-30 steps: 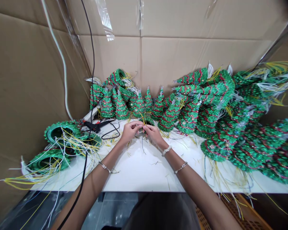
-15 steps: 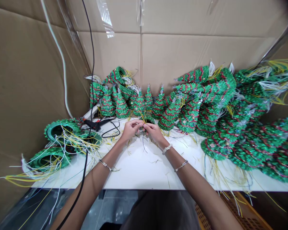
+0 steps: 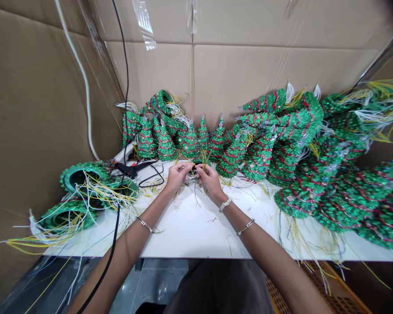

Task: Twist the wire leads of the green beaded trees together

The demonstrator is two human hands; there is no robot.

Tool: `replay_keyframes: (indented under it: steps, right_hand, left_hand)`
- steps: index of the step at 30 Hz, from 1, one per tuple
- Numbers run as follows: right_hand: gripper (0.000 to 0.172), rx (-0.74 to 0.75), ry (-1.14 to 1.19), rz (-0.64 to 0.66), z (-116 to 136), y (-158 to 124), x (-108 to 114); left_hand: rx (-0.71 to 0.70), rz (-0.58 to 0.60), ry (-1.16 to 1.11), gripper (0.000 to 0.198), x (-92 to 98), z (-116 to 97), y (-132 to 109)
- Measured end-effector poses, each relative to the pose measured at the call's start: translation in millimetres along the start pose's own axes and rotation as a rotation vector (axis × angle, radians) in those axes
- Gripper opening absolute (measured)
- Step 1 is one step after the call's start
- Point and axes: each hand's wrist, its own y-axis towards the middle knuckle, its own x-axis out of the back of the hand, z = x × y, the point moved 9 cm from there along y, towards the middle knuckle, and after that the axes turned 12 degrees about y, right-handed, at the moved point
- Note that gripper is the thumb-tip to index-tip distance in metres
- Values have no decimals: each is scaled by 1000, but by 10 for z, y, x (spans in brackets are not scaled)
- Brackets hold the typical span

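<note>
Thin wire leads (image 3: 203,157) sit at the table's far side, pinched between both hands, right in front of the row of green tinsel Christmas trees (image 3: 190,143). Left hand (image 3: 177,177) and right hand (image 3: 210,179) are close together, fingers (image 3: 187,167) curled narrow on the leads, grip partly hidden. Cut wire bits lie on the white table (image 3: 190,244). A black-handled tool (image 3: 131,169) lies left of the hands, near tipped-over trees (image 3: 80,179).

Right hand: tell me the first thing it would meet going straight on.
The right hand would meet the thin wires at its fingertips first, then probably the left hand; depth is unclear.
</note>
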Motion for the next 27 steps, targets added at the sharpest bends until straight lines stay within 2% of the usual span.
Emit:
replay_keyframes:
  steps: [5, 13, 27]
  right_hand:
    - [38, -16, 3, 0, -33, -3, -1]
    - [38, 74, -296, 80, 62, -52, -18]
    - [36, 128, -313, 152, 63, -62, -65]
  left_hand:
    - [14, -91, -13, 34, 63, 47, 4]
    - [23, -121, -62, 36, 65, 101, 0]
    - [16, -142, -55, 38, 67, 69, -7]
